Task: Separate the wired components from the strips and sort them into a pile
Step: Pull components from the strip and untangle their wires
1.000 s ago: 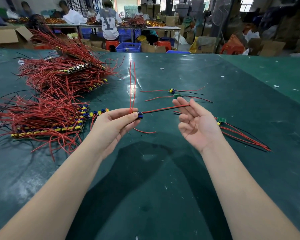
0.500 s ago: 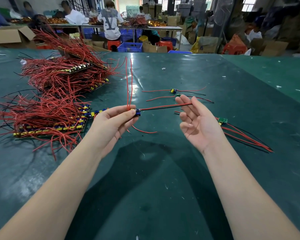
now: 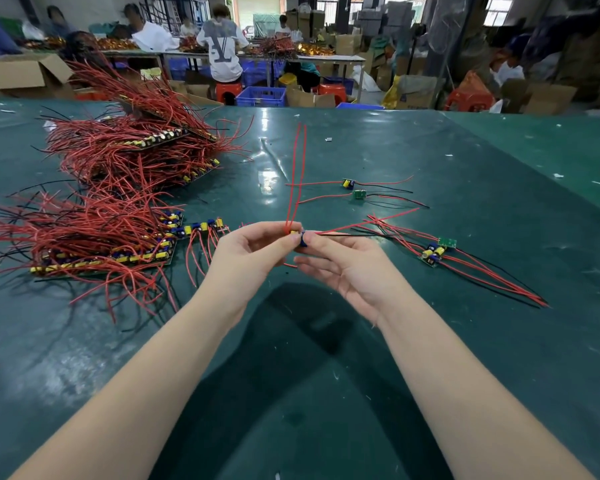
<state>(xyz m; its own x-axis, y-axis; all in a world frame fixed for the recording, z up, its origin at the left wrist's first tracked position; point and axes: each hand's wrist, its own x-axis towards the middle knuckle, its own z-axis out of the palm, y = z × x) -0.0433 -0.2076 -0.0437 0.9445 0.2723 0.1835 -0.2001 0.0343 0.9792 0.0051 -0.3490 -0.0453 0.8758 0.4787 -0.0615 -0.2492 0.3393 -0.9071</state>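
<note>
Item: wired component, mid-air above table. Left hand pinches one end, right hand pinches other, likely steadying for transfer. Strips left; separated pile right.

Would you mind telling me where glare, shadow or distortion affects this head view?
Head view: glare patches on the green table; the person's dark shadow falls below the hands; wide-angle lens bows the table's far edge; background workers are soft; the held component stays sharp.
</note>
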